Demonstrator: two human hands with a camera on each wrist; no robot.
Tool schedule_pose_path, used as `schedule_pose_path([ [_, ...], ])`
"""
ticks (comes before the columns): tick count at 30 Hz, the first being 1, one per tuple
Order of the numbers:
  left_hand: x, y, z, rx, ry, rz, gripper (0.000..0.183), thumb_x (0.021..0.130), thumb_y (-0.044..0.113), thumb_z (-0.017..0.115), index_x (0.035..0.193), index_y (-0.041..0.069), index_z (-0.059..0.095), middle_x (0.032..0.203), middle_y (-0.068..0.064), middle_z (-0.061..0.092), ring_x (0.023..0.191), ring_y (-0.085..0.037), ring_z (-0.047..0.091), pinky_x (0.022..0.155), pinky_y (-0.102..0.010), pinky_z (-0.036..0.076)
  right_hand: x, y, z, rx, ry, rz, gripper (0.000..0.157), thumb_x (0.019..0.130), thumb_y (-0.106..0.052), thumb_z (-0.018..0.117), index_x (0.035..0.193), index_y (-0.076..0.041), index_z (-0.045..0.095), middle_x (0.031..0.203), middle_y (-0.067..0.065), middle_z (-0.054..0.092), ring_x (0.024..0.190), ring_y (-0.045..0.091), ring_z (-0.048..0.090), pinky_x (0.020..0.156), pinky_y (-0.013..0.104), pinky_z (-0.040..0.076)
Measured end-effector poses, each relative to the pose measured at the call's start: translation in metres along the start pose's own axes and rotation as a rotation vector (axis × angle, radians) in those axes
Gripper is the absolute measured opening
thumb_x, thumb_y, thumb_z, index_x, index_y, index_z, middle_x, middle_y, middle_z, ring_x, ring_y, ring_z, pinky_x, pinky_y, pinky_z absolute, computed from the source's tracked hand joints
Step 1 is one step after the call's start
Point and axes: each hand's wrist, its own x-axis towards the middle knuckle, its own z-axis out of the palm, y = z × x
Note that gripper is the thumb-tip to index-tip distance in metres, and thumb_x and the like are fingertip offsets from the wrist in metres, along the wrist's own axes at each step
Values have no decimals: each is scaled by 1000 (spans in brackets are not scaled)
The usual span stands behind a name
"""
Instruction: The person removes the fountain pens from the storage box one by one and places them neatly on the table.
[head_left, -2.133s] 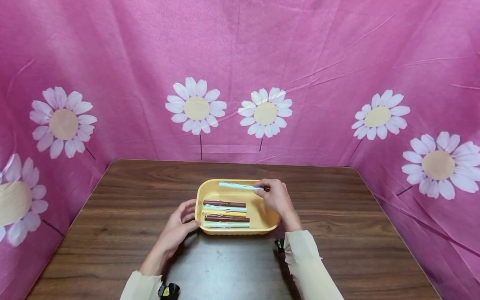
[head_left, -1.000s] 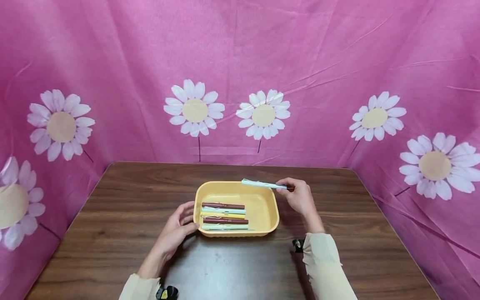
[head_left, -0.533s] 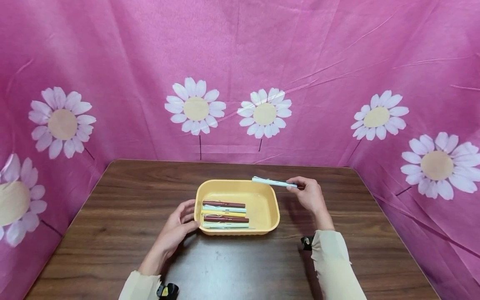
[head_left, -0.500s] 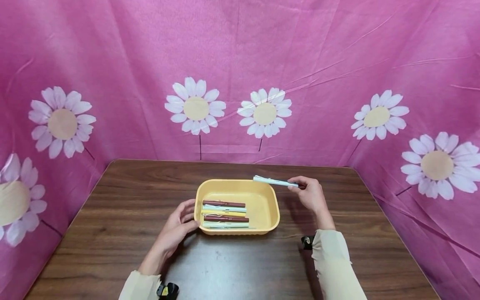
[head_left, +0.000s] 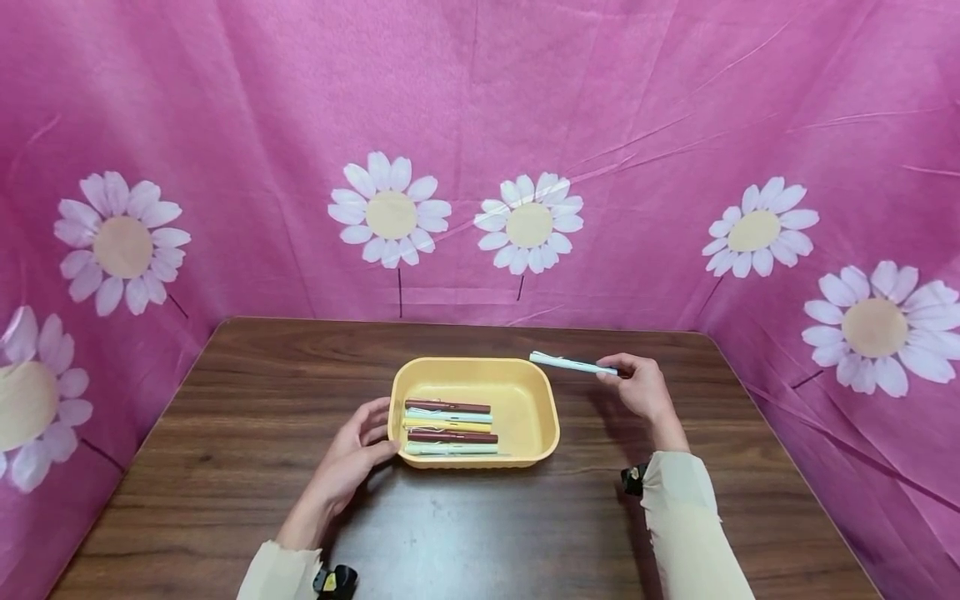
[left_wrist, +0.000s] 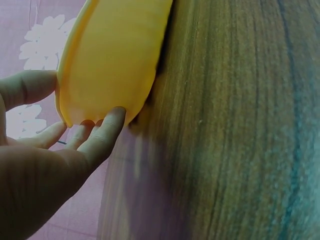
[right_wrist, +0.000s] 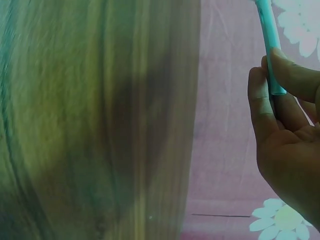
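My right hand (head_left: pixel 639 385) pinches one end of a capped pale blue pen (head_left: pixel 568 363) between thumb and fingers. The pen is held nearly level above the table, to the right of the yellow tray (head_left: pixel 550 417), its clip end pointing left. In the right wrist view the pen (right_wrist: pixel 271 45) passes between thumb and fingertips. Several pens lie side by side in the tray's left part: two maroon ones, a yellow pen (head_left: pixel 450 424), and pale blue and mint ones. At the tray's left end, my left hand (head_left: pixel 352 454) rests with spread, fairly straight fingers touching the outer wall (left_wrist: pixel 110 60).
The tray stands mid-table on a dark wood-grain table (head_left: pixel 300 367). Behind and beside the table hangs a pink cloth (head_left: pixel 465 100) printed with large white daisies. A black wrist camera (head_left: pixel 633 479) sits by the right sleeve, another black camera (head_left: pixel 335 582) by the left.
My right hand has carried the pale blue pen rightward, from over the tray's back part to beyond its right rim. The left hand, the tray and the other pens stay put.
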Motion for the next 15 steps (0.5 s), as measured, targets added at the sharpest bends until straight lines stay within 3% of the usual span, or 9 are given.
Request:
schedule_pose_path([
  [7,0,1,0,-1,1,2,65,90,-12,59,150,-3,36,145,-28,43,133,-41,45,93,-30,50,3,11,-3,25,-21,20,16,90,1,74,104,6,74,87,16,70,71,13,50,60,23,41],
  [15,-1,1,1,10,-1,0,64,91,-12,59,150,-3,37,145,-28,44,131,-42,46,95,-36,49,9,30,-8,20,-109,34,18,90,-2,74,105,8,72,80,11,65,68,13,48,59,24,41],
])
